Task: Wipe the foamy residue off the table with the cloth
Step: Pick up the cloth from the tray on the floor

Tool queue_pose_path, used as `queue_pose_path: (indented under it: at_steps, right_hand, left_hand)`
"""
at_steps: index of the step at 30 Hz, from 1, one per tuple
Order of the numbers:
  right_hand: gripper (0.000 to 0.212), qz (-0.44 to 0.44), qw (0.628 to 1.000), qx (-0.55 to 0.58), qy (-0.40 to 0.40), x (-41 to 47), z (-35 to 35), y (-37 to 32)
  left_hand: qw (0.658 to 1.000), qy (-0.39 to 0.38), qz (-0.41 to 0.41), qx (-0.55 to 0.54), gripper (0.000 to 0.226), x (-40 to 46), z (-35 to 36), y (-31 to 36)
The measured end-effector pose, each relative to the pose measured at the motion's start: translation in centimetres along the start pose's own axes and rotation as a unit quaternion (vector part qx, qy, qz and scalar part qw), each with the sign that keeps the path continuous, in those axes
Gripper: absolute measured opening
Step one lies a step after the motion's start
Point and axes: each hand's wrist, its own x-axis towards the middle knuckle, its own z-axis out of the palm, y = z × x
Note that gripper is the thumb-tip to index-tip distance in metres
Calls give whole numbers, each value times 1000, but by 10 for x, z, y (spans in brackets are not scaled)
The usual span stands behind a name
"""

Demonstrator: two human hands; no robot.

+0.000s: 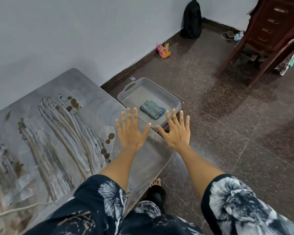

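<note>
One grey table [46, 92] is streaked with foamy residue [64, 133] and brown spots. One grey basket [170, 97] is seen on the floor beside it, with one folded cloth [152, 109] inside. The left hand [131, 133] and right hand [176, 133] are held spread, grasping nothing. No writing can be read.

The person wears dark navy sleeves [244, 206] printed with large white floral patterns.
</note>
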Motion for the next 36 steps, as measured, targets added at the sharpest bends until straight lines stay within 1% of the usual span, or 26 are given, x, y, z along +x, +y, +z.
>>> queue_pose_path:
  at_steps: [3,8,13,19,21,24,26,28,31,33,36]
  right_hand:
    - [81,-4,1000,-3,-20,35,2,-1]
    - [81,-19,999,-6,-34,81,7,-4]
    - [82,-40,997,-20,-67,118,16,-3]
    - [92,-85,991,-29,-103,172,49,-1]
    - [88,-98,986,-38,-126,190,62,-1]
    - [69,-104,980,-49,-162,215,84,1]
    - [60,-97,978,-33,-181,230,97,4]
    - [55,-84,976,-25,-201,248,113,9]
    - [54,-66,973,-25,-220,268,135,18]
    - [54,-57,970,-13,-234,279,147,23]
    - [56,-34,961,56,-270,286,160,25]
  left_hand:
    - [1000,-3,-9,-17,79,29,2,7]
    - [1000,3,-18,-6,81,75,8,11]
    - [999,-17,-28,-27,81,103,16,18]
    - [990,-61,-35,-121,75,147,39,27]
    - [988,-86,-48,-121,73,164,51,29]
    - [980,-148,-52,-125,69,191,74,37]
    - [967,-188,-72,-155,67,208,92,43]
    - [950,-207,-112,-205,66,225,113,49]
    - [917,-205,-188,-285,65,239,140,53]
    - [889,-207,-252,-321,65,245,156,53]
    - [852,-224,-326,-342,57,247,174,52]
